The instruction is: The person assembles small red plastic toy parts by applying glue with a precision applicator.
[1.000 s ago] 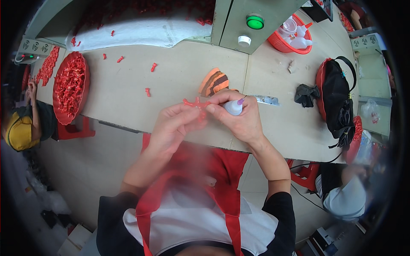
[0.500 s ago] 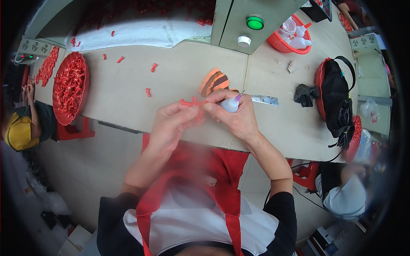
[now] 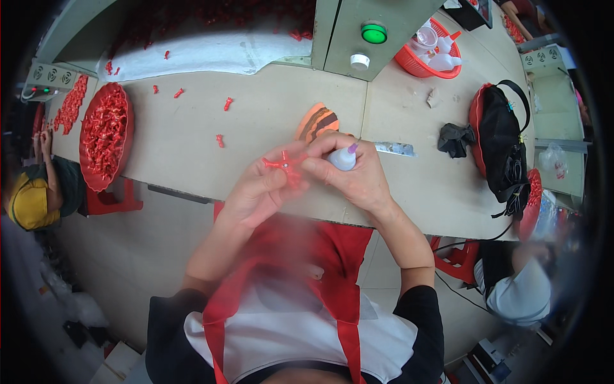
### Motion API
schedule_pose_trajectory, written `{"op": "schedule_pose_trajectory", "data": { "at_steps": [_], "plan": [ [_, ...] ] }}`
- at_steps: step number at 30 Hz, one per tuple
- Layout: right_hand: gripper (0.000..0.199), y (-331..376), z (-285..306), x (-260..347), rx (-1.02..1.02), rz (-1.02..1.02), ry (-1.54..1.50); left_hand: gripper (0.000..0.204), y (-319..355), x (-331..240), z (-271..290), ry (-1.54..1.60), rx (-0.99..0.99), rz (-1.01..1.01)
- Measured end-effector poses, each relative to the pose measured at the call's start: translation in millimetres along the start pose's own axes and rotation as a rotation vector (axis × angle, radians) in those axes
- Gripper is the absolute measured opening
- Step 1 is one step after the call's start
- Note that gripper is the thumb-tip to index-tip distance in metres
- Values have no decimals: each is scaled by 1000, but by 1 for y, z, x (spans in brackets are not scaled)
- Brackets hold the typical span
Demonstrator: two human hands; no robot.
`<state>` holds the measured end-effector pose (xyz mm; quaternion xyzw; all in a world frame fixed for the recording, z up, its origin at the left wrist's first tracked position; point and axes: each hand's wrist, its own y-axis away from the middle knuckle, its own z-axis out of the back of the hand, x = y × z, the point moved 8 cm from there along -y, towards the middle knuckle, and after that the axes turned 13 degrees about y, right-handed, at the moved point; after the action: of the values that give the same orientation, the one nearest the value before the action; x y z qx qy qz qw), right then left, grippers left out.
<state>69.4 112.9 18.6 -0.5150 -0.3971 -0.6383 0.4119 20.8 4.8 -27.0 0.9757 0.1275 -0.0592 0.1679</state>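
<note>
My left hand (image 3: 256, 192) pinches a small red plastic figure piece (image 3: 284, 164) with thin limbs over the near edge of the table. A tiny pale spot shows on the piece, and more red lies blurred among the fingers below it. In my right hand (image 3: 361, 182) is a small white squeeze bottle (image 3: 341, 159) with a purple tip, which points up and to the right. The right thumb and forefinger are pressed together beside the red piece; whether they touch it I cannot tell. Beyond my hands lies an orange-and-brown striped flat piece (image 3: 316, 123).
Several small red pieces (image 3: 228, 104) lie scattered on the table (image 3: 185, 141). A red tray (image 3: 128, 137) heaped with them stands left. Right are a metal strip (image 3: 394, 148), a basket of bottles (image 3: 409, 63), a black bag (image 3: 499, 147). Co-workers sit at both sides.
The red piece has turned between my left fingers, and that hand has spread and shifted slightly left. My right fingertips sit farther from the piece's limbs; the bottle is still in that hand.
</note>
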Motion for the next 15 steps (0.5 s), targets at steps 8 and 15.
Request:
{"op": "schedule_pose_trajectory", "data": {
  "at_steps": [8, 15],
  "plan": [
    [36, 7, 22, 5, -77, -6, 124, 36, -3, 10, 8, 351, 207, 141],
    [39, 16, 32, 27, -171, 123, -93, 35, -6, 10, 4, 488, 281, 181]
  ]
}}
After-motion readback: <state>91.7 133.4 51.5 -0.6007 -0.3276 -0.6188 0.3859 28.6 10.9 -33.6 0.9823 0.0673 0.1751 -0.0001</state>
